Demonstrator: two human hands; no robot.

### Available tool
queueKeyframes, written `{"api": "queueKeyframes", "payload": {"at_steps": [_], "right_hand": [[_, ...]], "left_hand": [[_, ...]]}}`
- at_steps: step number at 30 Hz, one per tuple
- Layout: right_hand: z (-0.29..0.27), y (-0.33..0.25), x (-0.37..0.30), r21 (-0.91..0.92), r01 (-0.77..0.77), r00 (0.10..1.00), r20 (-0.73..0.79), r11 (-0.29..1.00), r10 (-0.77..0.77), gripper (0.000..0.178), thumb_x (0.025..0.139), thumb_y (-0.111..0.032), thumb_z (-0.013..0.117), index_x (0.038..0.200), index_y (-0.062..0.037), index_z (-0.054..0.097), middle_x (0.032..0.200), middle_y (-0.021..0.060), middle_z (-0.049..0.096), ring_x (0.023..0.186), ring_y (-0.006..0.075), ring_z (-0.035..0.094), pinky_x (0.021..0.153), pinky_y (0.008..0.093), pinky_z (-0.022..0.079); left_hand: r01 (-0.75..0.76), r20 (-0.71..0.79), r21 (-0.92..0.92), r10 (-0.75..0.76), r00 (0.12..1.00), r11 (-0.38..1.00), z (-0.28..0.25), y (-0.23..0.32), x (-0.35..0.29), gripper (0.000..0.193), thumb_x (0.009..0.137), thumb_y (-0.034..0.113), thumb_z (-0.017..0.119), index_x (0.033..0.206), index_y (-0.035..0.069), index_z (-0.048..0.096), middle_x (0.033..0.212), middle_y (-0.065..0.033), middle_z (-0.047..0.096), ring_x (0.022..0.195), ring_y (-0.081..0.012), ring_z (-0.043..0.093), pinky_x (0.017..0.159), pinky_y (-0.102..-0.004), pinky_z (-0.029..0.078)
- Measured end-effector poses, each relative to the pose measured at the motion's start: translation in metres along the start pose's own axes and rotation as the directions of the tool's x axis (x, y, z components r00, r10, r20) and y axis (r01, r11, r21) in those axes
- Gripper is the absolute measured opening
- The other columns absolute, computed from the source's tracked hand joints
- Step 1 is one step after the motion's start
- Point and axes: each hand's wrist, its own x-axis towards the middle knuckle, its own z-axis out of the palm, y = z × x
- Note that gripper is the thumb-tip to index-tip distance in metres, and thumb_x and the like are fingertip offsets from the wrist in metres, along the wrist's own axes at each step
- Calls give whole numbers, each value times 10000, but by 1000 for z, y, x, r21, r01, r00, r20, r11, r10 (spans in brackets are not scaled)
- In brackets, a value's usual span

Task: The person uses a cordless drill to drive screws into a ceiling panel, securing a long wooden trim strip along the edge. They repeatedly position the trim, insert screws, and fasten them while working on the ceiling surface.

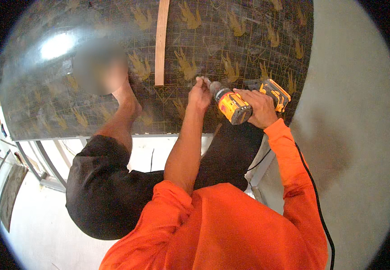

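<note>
My right hand [261, 108] is closed around a yellow and black cordless drill [233, 108], its chuck pointing up and left. The drill's battery [278, 94] shows beyond my hand. In front of the chuck, my left hand [199, 94] has its fingertips pinched together at the drill's tip. Anything between those fingers is too small to make out. Both hands are over a dark board [204, 49] printed with gold figures and lines. A narrow wooden strip [160, 49] lies on the board, left of and beyond my left hand.
My bare left foot [119, 85] rests on the board, partly blurred. Grey metal framing [42, 159] shows below the board's near edge at the left. A plain grey surface [352, 81] lies to the right. A black cord [319, 204] runs along my right sleeve.
</note>
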Motion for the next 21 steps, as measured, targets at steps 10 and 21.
{"api": "queueKeyframes", "payload": {"at_steps": [10,21], "right_hand": [[-19,-12,4,11,-45,999,8,999,45,665,688,-177,761,1316,-111,552,1178,107,649,1010,307,637,867,409,501],[-26,-24,39,156,-86,976,-184,984,115,602,712,-213,729,1286,-121,573,1183,111,651,1036,302,640,866,436,518]], "left_hand": [[53,220,-28,-45,975,998,10,-9,-3,295,1001,310,501,1125,45,533,1046,-78,632,956,-244,618,930,-467,497],[9,305,-34,2,953,999,62,33,10,248,1026,270,444,1085,50,541,1015,-92,657,949,-274,639,887,-451,518]]}}
